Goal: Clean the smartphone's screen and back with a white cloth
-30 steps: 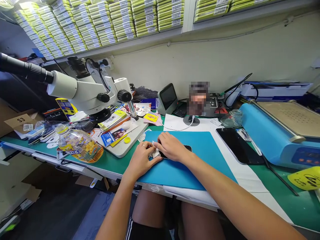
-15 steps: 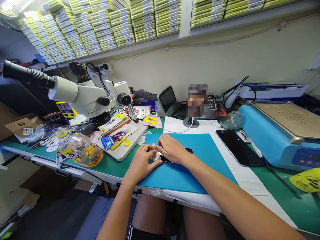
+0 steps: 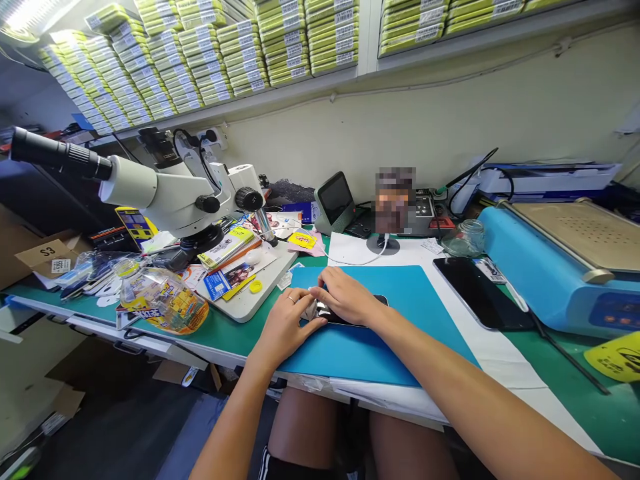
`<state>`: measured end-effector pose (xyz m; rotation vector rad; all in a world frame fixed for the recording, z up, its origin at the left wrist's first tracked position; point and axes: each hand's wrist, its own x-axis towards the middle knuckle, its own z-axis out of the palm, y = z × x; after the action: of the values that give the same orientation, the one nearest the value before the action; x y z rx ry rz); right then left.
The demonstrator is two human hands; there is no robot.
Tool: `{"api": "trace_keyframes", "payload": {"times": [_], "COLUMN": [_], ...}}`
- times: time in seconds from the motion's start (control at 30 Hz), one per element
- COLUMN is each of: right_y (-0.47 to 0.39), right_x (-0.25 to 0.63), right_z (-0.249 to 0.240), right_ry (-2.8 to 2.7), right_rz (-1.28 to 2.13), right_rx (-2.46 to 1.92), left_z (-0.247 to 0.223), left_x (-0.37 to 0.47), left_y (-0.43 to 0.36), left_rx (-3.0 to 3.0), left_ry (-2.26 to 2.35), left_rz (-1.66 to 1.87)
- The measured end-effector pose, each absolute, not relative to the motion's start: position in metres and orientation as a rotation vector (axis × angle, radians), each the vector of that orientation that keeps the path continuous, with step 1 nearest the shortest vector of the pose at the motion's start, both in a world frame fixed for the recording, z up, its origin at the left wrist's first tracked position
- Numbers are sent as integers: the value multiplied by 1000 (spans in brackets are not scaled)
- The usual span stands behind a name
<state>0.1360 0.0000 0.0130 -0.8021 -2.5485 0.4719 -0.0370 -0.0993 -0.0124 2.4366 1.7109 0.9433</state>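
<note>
A dark phone (image 3: 381, 301) lies flat on the blue mat (image 3: 425, 333), partly covered by my hands. My left hand (image 3: 290, 323) is at its left end, thumb and fingers closed round a crumpled white tissue (image 3: 311, 311). My right hand (image 3: 345, 295) rests over the phone, its fingers bent together at the tissue and touching the left fingertips. What the right fingers pinch, if anything, is hidden beneath them.
Left of the mat are a microscope (image 3: 165, 193), booklets (image 3: 233, 247) and a plastic bottle (image 3: 163, 300). A larger black tablet (image 3: 477, 293) and a blue machine (image 3: 550, 267) stand at the right. Behind are a small screen (image 3: 335, 200) and a glass jar (image 3: 470, 238).
The fingers of both hands have shifted slightly around the tissue, and less of it shows between them. The whole view has moved a little.
</note>
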Motion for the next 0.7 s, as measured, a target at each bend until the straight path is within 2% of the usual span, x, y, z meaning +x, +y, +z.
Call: {"api": "trace_keyframes", "payload": {"times": [0.27, 0.47, 0.7], "right_y": [-1, 6, 24], "right_x": [143, 202, 259], "right_z": [26, 60, 33], "right_ry": [-2548, -2541, -2203], "right_rz": [449, 578, 796], "right_rx": [-733, -734, -922], "left_z": [-7, 19, 31], "left_x": [-39, -39, -32], "left_y": [-97, -75, -32], "left_rx": [2559, 2530, 2434], "left_ry": [1638, 1600, 1698], "left_rz": [902, 828, 793]}}
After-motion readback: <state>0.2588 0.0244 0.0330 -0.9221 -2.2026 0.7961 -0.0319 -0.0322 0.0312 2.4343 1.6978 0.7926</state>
